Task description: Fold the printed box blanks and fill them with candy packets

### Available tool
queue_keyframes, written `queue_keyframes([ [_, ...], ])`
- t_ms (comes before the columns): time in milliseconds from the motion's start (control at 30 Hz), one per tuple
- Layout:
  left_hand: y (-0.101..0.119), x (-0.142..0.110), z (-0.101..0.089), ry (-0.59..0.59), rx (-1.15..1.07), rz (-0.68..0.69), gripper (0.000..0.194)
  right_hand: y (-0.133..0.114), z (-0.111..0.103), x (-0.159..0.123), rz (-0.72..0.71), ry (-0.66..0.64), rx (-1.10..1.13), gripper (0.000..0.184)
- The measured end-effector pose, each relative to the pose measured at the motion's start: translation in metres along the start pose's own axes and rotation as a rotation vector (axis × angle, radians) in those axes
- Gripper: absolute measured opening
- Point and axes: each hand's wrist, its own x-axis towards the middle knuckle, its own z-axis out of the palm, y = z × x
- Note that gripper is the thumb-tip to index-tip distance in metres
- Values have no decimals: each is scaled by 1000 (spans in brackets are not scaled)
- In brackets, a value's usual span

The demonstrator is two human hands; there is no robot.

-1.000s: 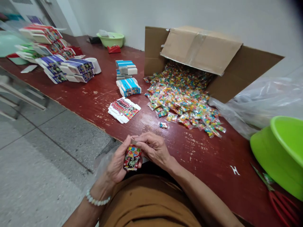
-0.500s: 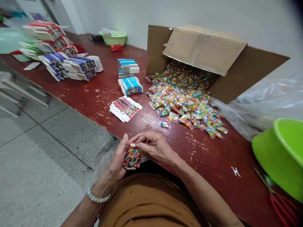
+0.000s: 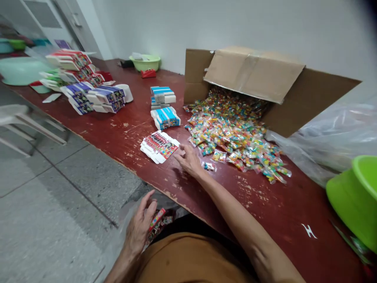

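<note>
My right hand (image 3: 191, 160) is stretched over the table with its fingers apart and empty, at the right edge of a fanned stack of flat red candy cartons (image 3: 160, 146). Low in front of my body, my left hand (image 3: 140, 223) has loosely curved fingers that hold nothing I can see. Right beside its thumb is a small red candy box (image 3: 157, 219), tilted over a clear plastic bag (image 3: 121, 228) with more printed boxes in it. A single candy packet (image 3: 209, 166) lies just right of my right wrist, apart from the heap of candy packets (image 3: 232, 133).
A cardboard carton (image 3: 253, 70) lies on its side, spilling the packets. Bundled blue cartons (image 3: 165, 118) and purple cartons (image 3: 107, 96) stand farther left. At the right are a green basin (image 3: 350, 200) and partly visible scissors (image 3: 350, 241). A white stool (image 3: 28, 118) stands left of the table.
My hands have separated. The red candy box has gone down from between them to the bag beside my left hand. My right hand has moved forward to the flat cartons.
</note>
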Motion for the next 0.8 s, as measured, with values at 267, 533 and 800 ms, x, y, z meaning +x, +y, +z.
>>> queue_keyframes([
  [267, 2, 15, -12, 32, -56, -21, 64, -9, 22, 57, 224, 72, -89, 57],
  [533, 50, 35, -11, 201, -192, 281, 57, -1, -14, 20, 156, 56, 298, 24],
  [800, 92, 20, 12, -997, -635, -270, 59, -20, -47, -41, -83, -454, 880, 38],
])
